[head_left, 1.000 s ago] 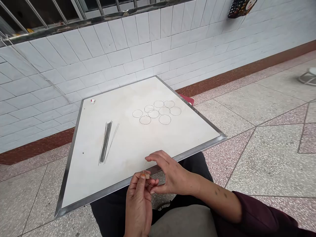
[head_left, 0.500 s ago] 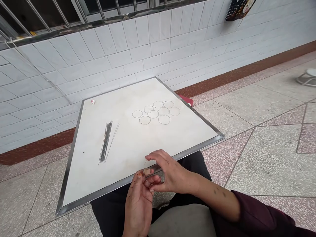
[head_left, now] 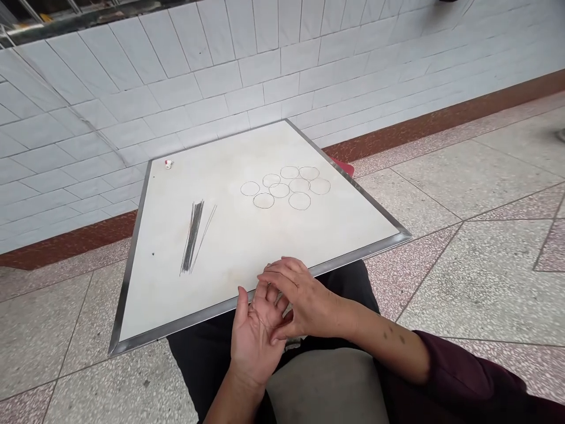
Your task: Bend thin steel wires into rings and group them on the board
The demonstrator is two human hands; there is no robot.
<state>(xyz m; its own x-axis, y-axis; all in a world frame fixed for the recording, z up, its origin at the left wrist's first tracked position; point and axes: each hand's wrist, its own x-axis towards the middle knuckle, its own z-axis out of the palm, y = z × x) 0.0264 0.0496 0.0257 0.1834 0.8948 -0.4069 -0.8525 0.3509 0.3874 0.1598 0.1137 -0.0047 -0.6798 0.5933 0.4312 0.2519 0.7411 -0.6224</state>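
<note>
Since the earlier frame, our left hand (head_left: 259,337) has opened out, palm up, fingers released. Over it, our right hand (head_left: 309,300) grasps one wire loop (head_left: 255,303), thin and curved, between thumb and fingertips. We count nine rings (head_left: 289,188), one dark wire bundle (head_left: 193,235) and two loose wires (head_left: 205,231) on the table (head_left: 229,176).

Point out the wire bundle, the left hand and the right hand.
Wire bundle (head_left: 193,237): head view, middle of the strands.
Left hand (head_left: 258,337): head view, palm.
Right hand (head_left: 308,301): head view, back of hand.
</note>
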